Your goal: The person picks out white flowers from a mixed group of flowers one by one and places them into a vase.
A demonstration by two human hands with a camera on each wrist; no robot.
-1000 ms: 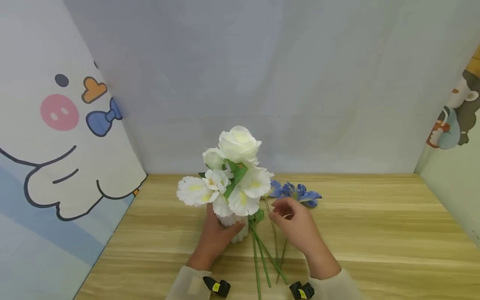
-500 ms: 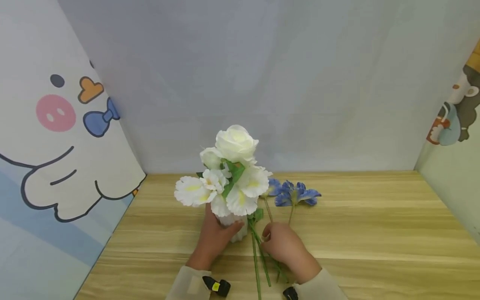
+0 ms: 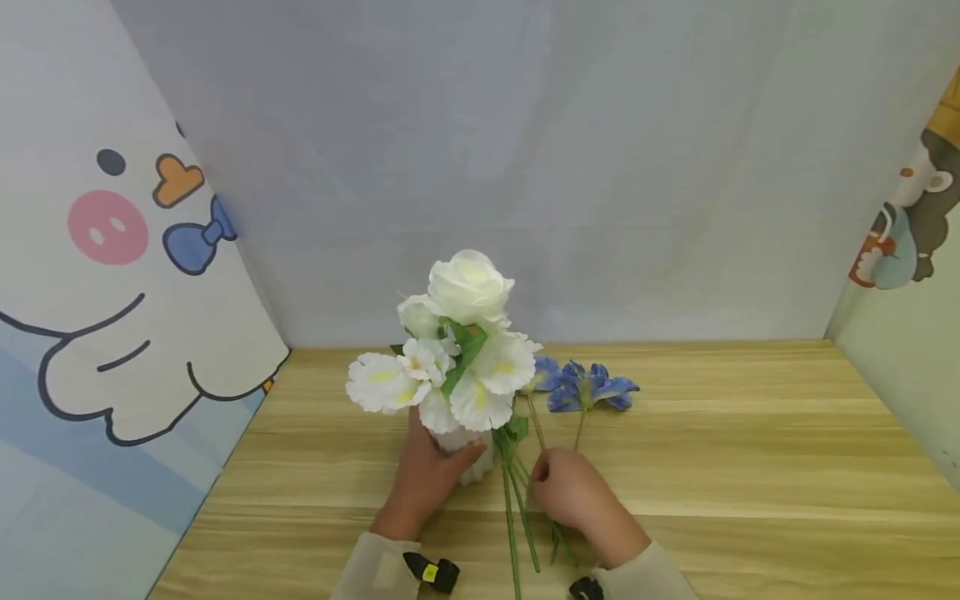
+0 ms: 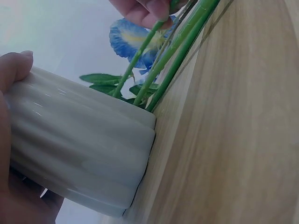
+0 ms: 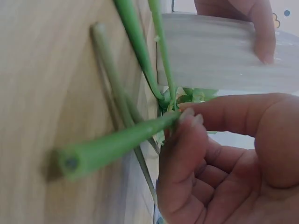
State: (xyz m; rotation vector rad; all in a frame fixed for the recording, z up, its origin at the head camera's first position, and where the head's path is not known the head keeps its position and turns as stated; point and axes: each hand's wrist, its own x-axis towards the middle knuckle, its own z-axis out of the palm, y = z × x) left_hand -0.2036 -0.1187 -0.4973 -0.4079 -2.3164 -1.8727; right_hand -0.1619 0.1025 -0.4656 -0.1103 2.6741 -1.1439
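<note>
A white fluted vase (image 4: 88, 140) stands on the table, filled with white flowers (image 3: 471, 292) that hide its mouth in the head view. My left hand (image 3: 427, 471) grips the vase, fingers and thumb around its side. To its right, my right hand (image 3: 573, 492) pinches a green flower stem (image 5: 112, 144) between thumb and forefinger, its cut end slightly off the table. Two more green stems (image 3: 512, 517) lie beside the vase; their flower heads are hidden behind the bouquet. Beyond the right hand lie blue flowers (image 3: 588, 387) on thin brownish stems (image 5: 124, 107).
The wooden table (image 3: 750, 467) runs back to a grey-white curtain (image 3: 600, 167). At the left stands a panel (image 3: 150, 333) with a cartoon duck, and at the right a pale green panel (image 3: 900, 358) with a cartoon figure.
My right hand has come down toward the table's front, away from the blue flowers, and now pinches a green stem, which has shifted slightly. The left hand stays on the vase.
</note>
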